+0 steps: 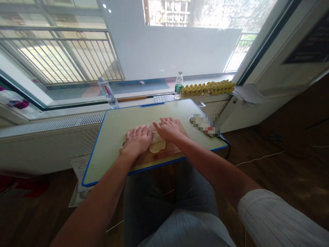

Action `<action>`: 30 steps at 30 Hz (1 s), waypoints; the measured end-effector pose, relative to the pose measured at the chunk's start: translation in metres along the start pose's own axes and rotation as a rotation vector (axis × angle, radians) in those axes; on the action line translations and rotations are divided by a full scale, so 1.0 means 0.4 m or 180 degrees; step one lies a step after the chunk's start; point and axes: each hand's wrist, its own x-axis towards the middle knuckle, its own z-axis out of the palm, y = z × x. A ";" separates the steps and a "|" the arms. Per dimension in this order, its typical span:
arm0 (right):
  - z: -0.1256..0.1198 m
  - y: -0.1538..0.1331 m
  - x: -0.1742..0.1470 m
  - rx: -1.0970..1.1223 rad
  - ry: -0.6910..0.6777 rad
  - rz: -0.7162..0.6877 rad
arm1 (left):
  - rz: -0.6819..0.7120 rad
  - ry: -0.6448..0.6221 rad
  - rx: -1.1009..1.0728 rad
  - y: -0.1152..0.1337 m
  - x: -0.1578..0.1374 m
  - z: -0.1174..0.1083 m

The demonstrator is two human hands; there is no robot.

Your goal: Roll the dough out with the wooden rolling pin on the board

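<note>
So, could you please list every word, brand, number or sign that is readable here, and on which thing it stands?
No text can be read.
Left bottle: label marks, too blurred.
Right bottle: green label, too small.
Thing on the table: pixelated, unreadable.
Teal marks at far right: too dark.
</note>
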 end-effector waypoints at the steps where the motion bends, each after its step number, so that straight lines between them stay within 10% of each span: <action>1: 0.008 0.003 0.010 0.0040 0.0090 0.0067 | -0.0033 -0.0074 -0.0057 -0.007 0.013 -0.003; 14: 0.018 0.008 0.112 -0.0094 -0.0055 -0.0126 | -0.0168 -0.0220 -0.0067 -0.047 0.137 -0.007; 30: 0.022 0.022 0.006 -0.0158 -0.0024 -0.0134 | 0.0010 0.0009 0.0171 0.015 0.005 -0.021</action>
